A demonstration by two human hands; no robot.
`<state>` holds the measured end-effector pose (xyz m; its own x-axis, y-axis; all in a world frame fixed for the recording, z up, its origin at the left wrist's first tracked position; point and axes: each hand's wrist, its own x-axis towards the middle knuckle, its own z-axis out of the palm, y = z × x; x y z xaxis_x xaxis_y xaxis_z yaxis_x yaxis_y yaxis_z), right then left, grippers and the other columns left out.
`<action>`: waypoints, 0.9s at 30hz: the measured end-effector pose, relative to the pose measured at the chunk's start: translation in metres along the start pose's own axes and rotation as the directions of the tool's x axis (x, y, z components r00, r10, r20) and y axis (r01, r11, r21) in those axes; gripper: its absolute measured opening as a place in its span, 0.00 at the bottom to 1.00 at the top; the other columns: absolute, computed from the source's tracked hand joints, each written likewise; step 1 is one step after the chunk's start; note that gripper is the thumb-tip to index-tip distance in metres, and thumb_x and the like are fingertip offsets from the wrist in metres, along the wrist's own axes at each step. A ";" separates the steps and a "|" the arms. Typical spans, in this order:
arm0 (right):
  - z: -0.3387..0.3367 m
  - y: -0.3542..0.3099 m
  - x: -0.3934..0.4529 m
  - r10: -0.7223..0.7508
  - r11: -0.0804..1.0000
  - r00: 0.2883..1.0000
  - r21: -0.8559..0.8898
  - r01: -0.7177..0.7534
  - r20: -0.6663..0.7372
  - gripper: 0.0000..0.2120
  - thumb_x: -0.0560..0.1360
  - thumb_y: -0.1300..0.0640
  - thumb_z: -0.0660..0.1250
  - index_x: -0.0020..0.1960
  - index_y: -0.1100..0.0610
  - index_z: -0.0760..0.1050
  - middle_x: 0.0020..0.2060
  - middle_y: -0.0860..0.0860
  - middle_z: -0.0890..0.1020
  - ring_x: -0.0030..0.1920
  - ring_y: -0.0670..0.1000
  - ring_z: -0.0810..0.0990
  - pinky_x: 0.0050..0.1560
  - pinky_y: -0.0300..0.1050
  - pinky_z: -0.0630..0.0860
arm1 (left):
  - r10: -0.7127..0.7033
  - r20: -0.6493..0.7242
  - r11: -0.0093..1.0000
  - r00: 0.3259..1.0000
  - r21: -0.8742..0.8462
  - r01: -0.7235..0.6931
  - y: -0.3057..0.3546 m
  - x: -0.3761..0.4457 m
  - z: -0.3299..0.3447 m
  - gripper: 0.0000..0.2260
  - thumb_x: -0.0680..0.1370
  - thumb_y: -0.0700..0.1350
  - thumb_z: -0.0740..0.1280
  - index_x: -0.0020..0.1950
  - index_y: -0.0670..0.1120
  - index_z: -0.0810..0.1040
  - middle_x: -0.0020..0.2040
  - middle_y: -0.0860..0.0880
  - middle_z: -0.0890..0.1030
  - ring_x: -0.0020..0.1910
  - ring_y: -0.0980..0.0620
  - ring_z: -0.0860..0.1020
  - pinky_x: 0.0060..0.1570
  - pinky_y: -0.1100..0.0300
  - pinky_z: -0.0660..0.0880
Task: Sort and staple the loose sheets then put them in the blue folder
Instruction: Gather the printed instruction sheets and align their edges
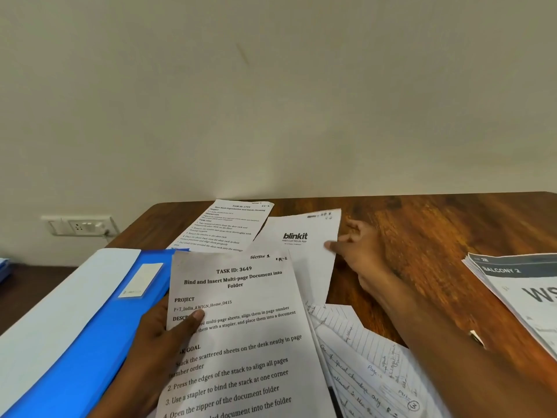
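The left hand (pixel 156 351) grips a printed instruction sheet headed "TASK ID: 3649" (pixel 241 342) by its left edge, thumb (pixel 193 319) pressed flat on the front and the other fingers hidden behind the paper, holding it just over the blue folder (pixel 90 342) that lies at the left of the wooden desk (pixel 437 224). The right hand (pixel 361 254) reaches forward with fingers loosely spread, one fingertip touching the right edge of a white "blinkit" sheet (pixel 301 245) lying flat on the desk. Another printed sheet (pixel 229 227) lies beyond, handwritten lined pages (pixel 361 357) sit under the right forearm, and a printed booklet (pixel 524 294) rests at the far right.
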<state>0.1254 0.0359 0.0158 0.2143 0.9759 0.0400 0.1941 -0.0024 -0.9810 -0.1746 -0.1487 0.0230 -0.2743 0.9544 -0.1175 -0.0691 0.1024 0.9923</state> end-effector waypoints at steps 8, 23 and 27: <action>-0.004 -0.014 -0.001 -0.037 0.951 0.999 0.306 0.043 -0.026 0.08 0.77 0.67 0.74 0.55 0.60 0.84 0.49 0.55 0.88 0.45 0.48 0.88 0.41 0.35 0.82 | 0.037 -0.031 0.999 0.999 -0.015 -0.037 0.001 0.002 0.002 0.11 0.81 0.35 0.68 0.62 0.44 0.79 0.50 0.36 0.87 0.45 0.30 0.85 0.47 0.40 0.82; -0.021 -0.095 -0.021 -0.192 0.795 0.955 0.535 0.286 -0.225 0.06 0.82 0.63 0.69 0.50 0.53 0.79 0.49 0.56 0.86 0.50 0.57 0.83 0.59 0.58 0.81 | 0.098 -0.064 0.977 0.993 -0.184 -0.108 0.007 -0.002 0.000 0.16 0.76 0.38 0.70 0.64 0.41 0.78 0.55 0.36 0.86 0.49 0.30 0.85 0.51 0.35 0.82; -0.033 -0.124 -0.029 -0.150 0.697 0.927 0.628 0.346 -0.345 0.10 0.82 0.66 0.68 0.46 0.52 0.76 0.32 0.43 0.84 0.36 0.43 0.81 0.43 0.38 0.78 | 0.154 -0.067 0.956 0.986 -0.240 -0.166 0.010 -0.006 -0.001 0.13 0.72 0.38 0.69 0.57 0.41 0.80 0.48 0.40 0.88 0.40 0.42 0.88 0.35 0.51 0.85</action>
<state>0.1268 0.0006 0.1429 0.4996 0.8296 0.2494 -0.3913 0.4730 -0.7894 -0.1748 -0.1536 0.0340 -0.3453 0.9379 0.0342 -0.2512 -0.1275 0.9595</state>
